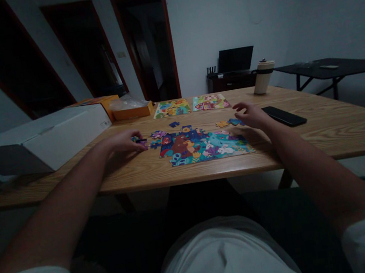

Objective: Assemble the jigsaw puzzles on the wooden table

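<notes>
A partly joined jigsaw puzzle (201,146) with animals, plants and a dark blue upper part lies before me on the wooden table. To its left, my left hand (124,142) pinches a purple puzzle piece (142,144) between thumb and fingers. Several loose pieces, among them a purple and pink one (158,134), are close to those fingers. My right hand (251,114) hovers at the right with its fingers curved and apart. Below its fingertips are a blue piece (234,121) and an orange piece (221,124). A dark blue piece (174,124) lies alone behind the puzzle.
Two picture sheets (173,108) (211,102) lie at the table's far edge. A white box (40,138) and an orange box (133,112) holding clear plastic stand left. Right are a black phone (283,115) and a cream tumbler (264,78). The table's front edge (206,176) is near my body.
</notes>
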Demonstrator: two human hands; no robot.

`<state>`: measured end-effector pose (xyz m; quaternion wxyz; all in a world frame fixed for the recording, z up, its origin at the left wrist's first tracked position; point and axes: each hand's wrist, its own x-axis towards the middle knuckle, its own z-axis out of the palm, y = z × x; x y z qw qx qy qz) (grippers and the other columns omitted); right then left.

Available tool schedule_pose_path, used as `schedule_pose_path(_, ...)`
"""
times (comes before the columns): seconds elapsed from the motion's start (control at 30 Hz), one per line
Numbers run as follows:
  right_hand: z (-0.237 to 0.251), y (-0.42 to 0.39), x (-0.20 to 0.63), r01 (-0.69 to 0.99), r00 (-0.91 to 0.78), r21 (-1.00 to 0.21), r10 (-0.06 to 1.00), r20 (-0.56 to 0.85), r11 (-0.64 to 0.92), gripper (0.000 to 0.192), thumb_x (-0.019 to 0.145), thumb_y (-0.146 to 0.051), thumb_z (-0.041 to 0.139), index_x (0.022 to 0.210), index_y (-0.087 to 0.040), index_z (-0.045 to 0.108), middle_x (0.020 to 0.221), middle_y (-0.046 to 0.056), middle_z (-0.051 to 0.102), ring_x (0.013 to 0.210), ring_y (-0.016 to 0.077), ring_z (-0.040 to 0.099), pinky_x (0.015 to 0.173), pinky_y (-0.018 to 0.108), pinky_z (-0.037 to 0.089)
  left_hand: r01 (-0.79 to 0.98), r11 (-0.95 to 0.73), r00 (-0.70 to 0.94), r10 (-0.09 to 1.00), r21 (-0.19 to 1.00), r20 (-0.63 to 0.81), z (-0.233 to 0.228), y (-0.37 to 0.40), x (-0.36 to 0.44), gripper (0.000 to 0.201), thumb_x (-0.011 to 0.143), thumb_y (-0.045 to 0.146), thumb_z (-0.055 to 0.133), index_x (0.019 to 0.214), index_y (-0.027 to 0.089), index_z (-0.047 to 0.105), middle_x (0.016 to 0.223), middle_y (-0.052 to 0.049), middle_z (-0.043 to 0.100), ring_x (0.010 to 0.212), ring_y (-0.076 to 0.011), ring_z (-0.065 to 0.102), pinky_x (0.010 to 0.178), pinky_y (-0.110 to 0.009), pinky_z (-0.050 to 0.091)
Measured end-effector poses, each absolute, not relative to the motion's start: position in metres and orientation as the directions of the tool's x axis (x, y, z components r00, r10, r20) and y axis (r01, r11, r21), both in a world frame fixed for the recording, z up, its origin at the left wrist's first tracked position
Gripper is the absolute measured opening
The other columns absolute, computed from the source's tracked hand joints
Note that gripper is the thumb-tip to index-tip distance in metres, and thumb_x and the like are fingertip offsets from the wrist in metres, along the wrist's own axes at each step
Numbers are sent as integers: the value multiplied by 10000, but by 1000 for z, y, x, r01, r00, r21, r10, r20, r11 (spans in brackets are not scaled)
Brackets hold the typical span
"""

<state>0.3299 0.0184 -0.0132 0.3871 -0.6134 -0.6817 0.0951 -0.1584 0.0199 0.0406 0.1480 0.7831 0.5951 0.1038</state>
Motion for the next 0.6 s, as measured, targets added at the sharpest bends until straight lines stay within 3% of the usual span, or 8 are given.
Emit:
schedule_pose_path(0.23,-14,19,315,651,-103,-669,915,389,358,247,864,-253,598,1077,-150,668,1025,102,699,770,159,614,684,271,494,702,-495,538,839,512,74,57,25,-70,411,791,372,671,1162,196,656,1103,-63,707,943,-186,640,813,-267,479)
schedule_pose_path(0.37,-7,8,298,516,-217,-758,917,334,398,273,879,-337,603,1080,-166,673,1043,98,705,828,166,615,713,273,496,525,-611,649,738,592,185,48,34,16,641,786,223,704,1383,192,472,1027,-86,704,805,-161,659,718,-268,490)
schedule_pose_path(0.5,-6,1,289,431,-268,-845,939,214,316,276,873,-351,592,1071,-179,677,981,64,704,728,137,586,621,240,482,382,-580,686,699,719,200,30,50,80,575,796,136,688,1319,142,447,889,-75,703,745,-157,661,672,-268,489)
schedule_pose_path(0.6,-9,5,290,427,-247,-868,956,159,255,241,862,-337,596,1024,-181,686,920,43,695,683,126,559,570,221,462,353,-559,677,706,750,207,17,58,98,480,831,121,636,1276,126,455,863,-79,699,745,-159,662,673,-272,495)
